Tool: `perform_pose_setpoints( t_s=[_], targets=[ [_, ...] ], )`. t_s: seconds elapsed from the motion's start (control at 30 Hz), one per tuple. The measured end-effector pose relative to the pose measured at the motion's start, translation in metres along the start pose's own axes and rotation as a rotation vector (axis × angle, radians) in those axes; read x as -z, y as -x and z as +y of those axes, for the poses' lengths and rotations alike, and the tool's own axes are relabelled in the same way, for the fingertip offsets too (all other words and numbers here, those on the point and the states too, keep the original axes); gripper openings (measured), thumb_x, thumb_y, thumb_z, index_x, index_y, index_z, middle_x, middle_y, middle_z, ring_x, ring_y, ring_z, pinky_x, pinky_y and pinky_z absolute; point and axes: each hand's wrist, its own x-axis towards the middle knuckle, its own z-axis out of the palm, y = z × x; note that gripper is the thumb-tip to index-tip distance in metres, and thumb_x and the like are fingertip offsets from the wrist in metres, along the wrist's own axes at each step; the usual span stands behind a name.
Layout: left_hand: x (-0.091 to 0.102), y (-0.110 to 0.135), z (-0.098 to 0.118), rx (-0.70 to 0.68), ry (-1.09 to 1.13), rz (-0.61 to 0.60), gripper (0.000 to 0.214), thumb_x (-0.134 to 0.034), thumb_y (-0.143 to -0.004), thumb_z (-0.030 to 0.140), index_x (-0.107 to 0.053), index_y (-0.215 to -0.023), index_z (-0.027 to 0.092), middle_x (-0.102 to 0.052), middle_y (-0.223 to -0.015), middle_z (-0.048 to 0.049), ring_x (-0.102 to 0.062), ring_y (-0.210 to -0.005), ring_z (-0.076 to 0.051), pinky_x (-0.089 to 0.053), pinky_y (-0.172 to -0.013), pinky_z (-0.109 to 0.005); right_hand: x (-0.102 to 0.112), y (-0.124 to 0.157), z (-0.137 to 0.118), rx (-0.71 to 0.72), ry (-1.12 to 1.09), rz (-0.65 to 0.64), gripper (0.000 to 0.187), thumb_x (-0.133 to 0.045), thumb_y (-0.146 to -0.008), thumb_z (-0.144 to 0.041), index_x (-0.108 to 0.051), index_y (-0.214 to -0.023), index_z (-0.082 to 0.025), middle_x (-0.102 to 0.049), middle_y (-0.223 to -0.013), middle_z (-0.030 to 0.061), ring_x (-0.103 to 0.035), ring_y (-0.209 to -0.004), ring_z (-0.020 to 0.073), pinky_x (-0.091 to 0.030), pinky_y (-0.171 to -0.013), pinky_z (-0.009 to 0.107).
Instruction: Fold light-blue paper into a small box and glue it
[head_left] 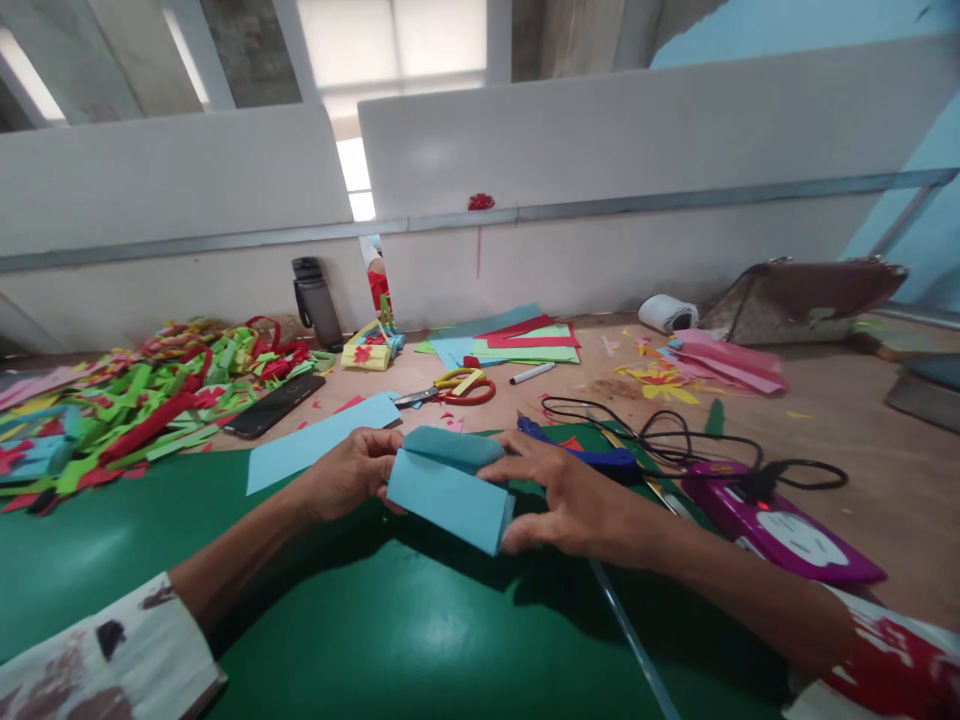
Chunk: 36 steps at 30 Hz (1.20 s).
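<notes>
A folded piece of light blue paper is held above the green mat, its layers standing apart along the top. My left hand pinches its left end between thumb and fingers. At the right end, my right hand grips the paper, thumb at the near corner and fingers over the back layer. Behind my left hand lies a flat light blue sheet. Scissors with orange and yellow handles rest just beyond the paper. A blue glue gun lies behind my right hand, partly hidden by it.
Paper strips heap at the left beside a black phone. A grey bottle stands at the back. Coloured sheets, a marker and pink paper lie beyond. A purple power strip with black cable is right; a clear glue stick lies in front.
</notes>
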Motion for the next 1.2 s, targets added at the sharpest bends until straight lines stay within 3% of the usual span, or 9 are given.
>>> perform_pose_setpoints(
  t_s=[0.07, 0.33, 0.43, 0.53, 0.7, 0.8, 0.87, 1.03, 1.2],
  targets=[
    [-0.001, 0.000, -0.001, 0.008, 0.020, 0.005, 0.032, -0.080, -0.058, 0.036, -0.063, -0.069, 0.012, -0.055, -0.047, 0.0028, -0.051, -0.038, -0.008, -0.052, -0.045, -0.025, -0.001, 0.001, 0.000, 0.025, -0.050, -0.072, 0.051, -0.075, -0.064, -0.026, -0.062, -0.113, -0.025, -0.057, -0.111, 0.0062, -0.054, -0.104, 0.0224, -0.045, -0.086, 0.034],
    [-0.005, -0.005, -0.003, 0.000, 0.085, 0.029, 0.032, -0.080, -0.059, 0.034, -0.065, -0.077, 0.012, -0.060, -0.056, 0.0001, -0.056, -0.044, -0.011, -0.051, -0.044, -0.024, -0.002, 0.002, -0.004, 0.036, -0.135, -0.004, 0.062, -0.076, -0.063, -0.029, -0.055, -0.121, -0.024, -0.060, -0.116, 0.0045, -0.056, -0.102, 0.0215, -0.044, -0.086, 0.031],
    [-0.009, -0.005, -0.002, -0.020, 0.123, 0.031, 0.042, -0.077, -0.063, 0.034, -0.064, -0.099, 0.016, -0.063, -0.069, -0.0010, -0.059, -0.052, -0.011, -0.053, -0.049, -0.024, -0.008, 0.003, -0.002, 0.091, 0.026, 0.018, 0.065, -0.074, -0.065, -0.030, -0.051, -0.126, -0.020, -0.060, -0.118, 0.0092, -0.055, -0.107, 0.0246, -0.044, -0.088, 0.033],
    [-0.017, -0.003, 0.002, -0.055, 0.137, 0.041, 0.046, -0.067, -0.074, 0.040, -0.057, -0.114, 0.020, -0.063, -0.083, -0.0042, -0.061, -0.065, -0.015, -0.054, -0.052, -0.027, -0.015, 0.002, 0.002, 0.146, 0.244, 0.109, 0.065, -0.075, -0.065, -0.027, -0.051, -0.125, -0.014, -0.063, -0.110, 0.0132, -0.059, -0.096, 0.0242, -0.047, -0.080, 0.033],
    [-0.036, 0.002, 0.007, -0.024, -0.039, 0.163, 0.051, -0.049, -0.080, 0.056, -0.058, -0.111, 0.017, -0.062, -0.090, -0.0100, -0.060, -0.075, -0.020, -0.052, -0.048, -0.025, -0.023, 0.000, 0.005, 0.366, 0.627, 0.202, 0.057, -0.075, -0.066, -0.025, -0.055, -0.113, -0.001, -0.064, -0.090, 0.0164, -0.058, -0.084, 0.0272, -0.047, -0.075, 0.041],
    [-0.042, 0.005, 0.011, -0.067, -0.107, 0.287, 0.052, -0.051, -0.078, 0.058, -0.056, -0.112, 0.020, -0.058, -0.105, -0.0103, -0.059, -0.083, -0.021, -0.052, -0.046, -0.023, -0.025, 0.000, 0.003, 0.342, 0.748, 0.243, 0.052, -0.073, -0.068, -0.027, -0.057, -0.111, -0.003, -0.064, -0.087, 0.0151, -0.058, -0.081, 0.0276, -0.046, -0.075, 0.044],
    [-0.045, 0.006, 0.013, -0.052, -0.096, 0.324, 0.050, -0.053, -0.077, 0.057, -0.054, -0.112, 0.021, -0.056, -0.110, -0.0096, -0.059, -0.081, -0.019, -0.052, -0.045, -0.023, -0.025, 0.000, 0.002, 0.316, 0.792, 0.257, 0.050, -0.072, -0.069, -0.028, -0.058, -0.110, -0.003, -0.063, -0.085, 0.0140, -0.057, -0.079, 0.0272, -0.046, -0.075, 0.044],
    [-0.056, 0.004, 0.013, 0.013, -0.042, 0.234, 0.044, -0.057, -0.077, 0.052, -0.049, -0.110, 0.024, -0.058, -0.091, -0.0045, -0.060, -0.073, -0.018, -0.051, -0.046, -0.024, -0.026, 0.000, -0.003, 0.369, 0.795, 0.225, 0.038, -0.063, -0.077, -0.021, -0.057, -0.111, -0.005, -0.062, -0.086, 0.0125, -0.056, -0.079, 0.0249, -0.044, -0.073, 0.042],
    [-0.061, 0.001, 0.011, -0.011, -0.025, 0.286, 0.050, -0.065, -0.072, 0.030, -0.042, -0.117, 0.026, -0.058, -0.094, -0.0038, -0.061, -0.073, -0.018, -0.051, -0.045, -0.024, -0.028, -0.003, -0.003, 0.396, 0.697, 0.217, 0.046, -0.070, -0.071, -0.027, -0.057, -0.111, -0.007, -0.061, -0.090, 0.0122, -0.054, -0.081, 0.0248, -0.044, -0.075, 0.041]
  ],
)
